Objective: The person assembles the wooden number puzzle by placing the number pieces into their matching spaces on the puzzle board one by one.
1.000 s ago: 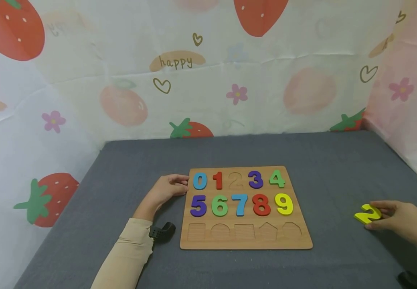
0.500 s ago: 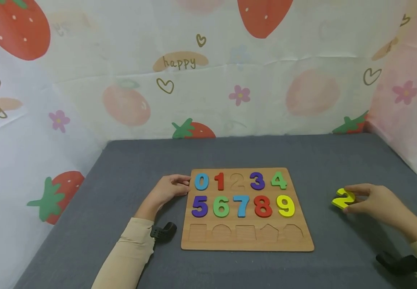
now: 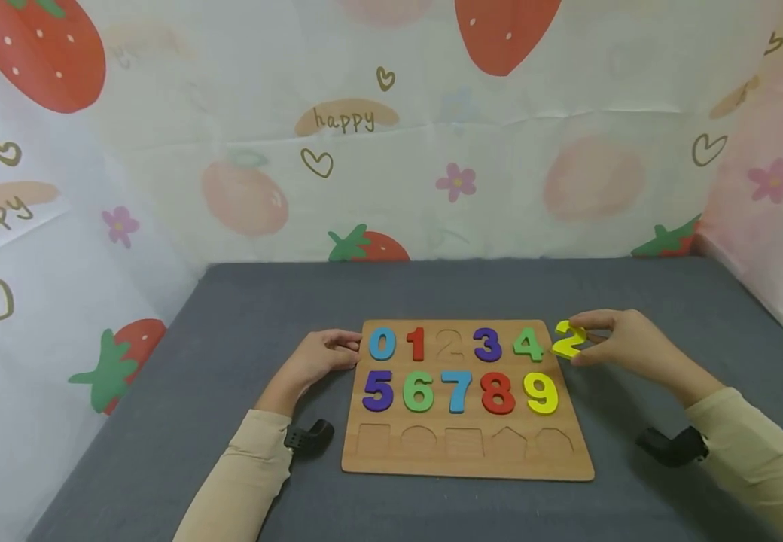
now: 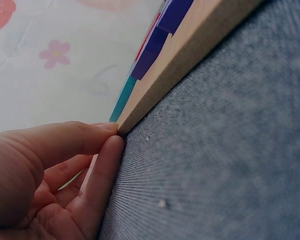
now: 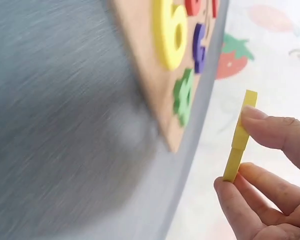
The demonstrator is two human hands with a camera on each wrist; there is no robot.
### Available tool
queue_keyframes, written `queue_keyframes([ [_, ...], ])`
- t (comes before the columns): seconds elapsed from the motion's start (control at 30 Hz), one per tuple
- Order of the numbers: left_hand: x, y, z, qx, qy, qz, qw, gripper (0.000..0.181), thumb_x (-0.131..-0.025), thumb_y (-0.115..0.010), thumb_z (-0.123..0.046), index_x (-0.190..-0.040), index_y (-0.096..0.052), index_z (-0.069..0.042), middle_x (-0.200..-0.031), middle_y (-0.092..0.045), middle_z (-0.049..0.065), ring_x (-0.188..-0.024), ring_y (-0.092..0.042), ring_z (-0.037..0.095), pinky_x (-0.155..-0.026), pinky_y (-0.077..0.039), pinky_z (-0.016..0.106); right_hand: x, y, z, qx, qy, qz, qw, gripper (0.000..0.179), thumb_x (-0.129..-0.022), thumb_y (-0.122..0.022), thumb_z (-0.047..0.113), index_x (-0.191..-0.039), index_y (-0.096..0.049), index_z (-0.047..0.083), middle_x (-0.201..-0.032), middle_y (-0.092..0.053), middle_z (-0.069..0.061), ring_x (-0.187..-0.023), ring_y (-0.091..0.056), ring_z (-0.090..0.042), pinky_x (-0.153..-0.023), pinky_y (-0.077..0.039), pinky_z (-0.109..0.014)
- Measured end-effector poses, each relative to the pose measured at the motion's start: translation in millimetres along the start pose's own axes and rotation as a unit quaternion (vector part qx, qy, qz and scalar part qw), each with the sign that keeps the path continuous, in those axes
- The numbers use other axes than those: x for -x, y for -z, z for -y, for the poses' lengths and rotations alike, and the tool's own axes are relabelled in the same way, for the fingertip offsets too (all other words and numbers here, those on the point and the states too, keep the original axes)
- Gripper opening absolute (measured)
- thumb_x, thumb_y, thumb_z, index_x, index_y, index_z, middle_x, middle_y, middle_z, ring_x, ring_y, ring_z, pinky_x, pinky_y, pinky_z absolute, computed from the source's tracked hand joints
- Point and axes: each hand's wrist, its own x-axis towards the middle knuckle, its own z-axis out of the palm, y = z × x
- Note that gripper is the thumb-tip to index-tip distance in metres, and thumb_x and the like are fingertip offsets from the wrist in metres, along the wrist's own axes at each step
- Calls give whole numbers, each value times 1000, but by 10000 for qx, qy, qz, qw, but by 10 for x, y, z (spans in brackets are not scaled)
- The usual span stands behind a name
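Observation:
A wooden number puzzle board (image 3: 466, 463) lies on the grey cloth. Coloured numbers fill its upper two rows, except for the bare 2-shaped recess (image 3: 449, 344). My left hand (image 3: 315, 357) holds the board's left edge near the 0 (image 3: 382, 344); in the left wrist view its thumb and fingertips (image 4: 110, 155) meet at the edge. My right hand (image 3: 625, 346) pinches a yellow number 2 (image 3: 566, 342) between thumb and fingers, by the board's upper right corner beside the green 4 (image 3: 528, 343). The right wrist view shows the yellow 2 edge-on, above the cloth.
Shape recesses (image 3: 462, 443) run along the board's bottom row with no pieces in them. Grey cloth (image 3: 378, 290) covers the table around the board. A strawberry-printed curtain (image 3: 500, 150) stands behind and at both sides.
My right hand has carried the yellow 2 leftward from the right side of the table to the board's upper right corner. The left hand has stayed at the board's edge.

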Motion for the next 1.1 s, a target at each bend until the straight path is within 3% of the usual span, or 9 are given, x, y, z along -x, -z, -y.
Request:
queue_keyframes([
  [0.47, -18, -23, -37, 19, 4, 38, 10000, 47, -93, -67, -7, -138, -56, 1, -122, -64, 19, -98, -67, 14, -90, -58, 34, -394, -302, 414, -463, 245, 373, 9979, 64, -83, -80, 25, -139, -58, 4, -147, -51, -22, -132, -52, -41, -104, -48, -56],
  [0.87, -7, -28, -49, 4, -20, 12, 10000, 46, -94, -66, -7, -138, -56, 0, -123, -63, 18, -96, -66, 13, -91, -58, 35, -589, -472, 582, -869, 339, 685, 9933, 60, -83, -78, 16, -139, -58, 4, -144, -55, -19, -131, -55, -37, -101, -53, -46],
  [1.1, 1, -32, -33, -116, 49, -77, 9999, 46, -94, -65, -7, -139, -56, 0, -127, -62, 20, -104, -67, 20, -92, -58, 36, -702, -613, 682, -923, 347, 804, 9919, 62, -82, -81, 15, -139, -59, 5, -144, -56, -17, -130, -56, -36, -100, -54, -44],
])
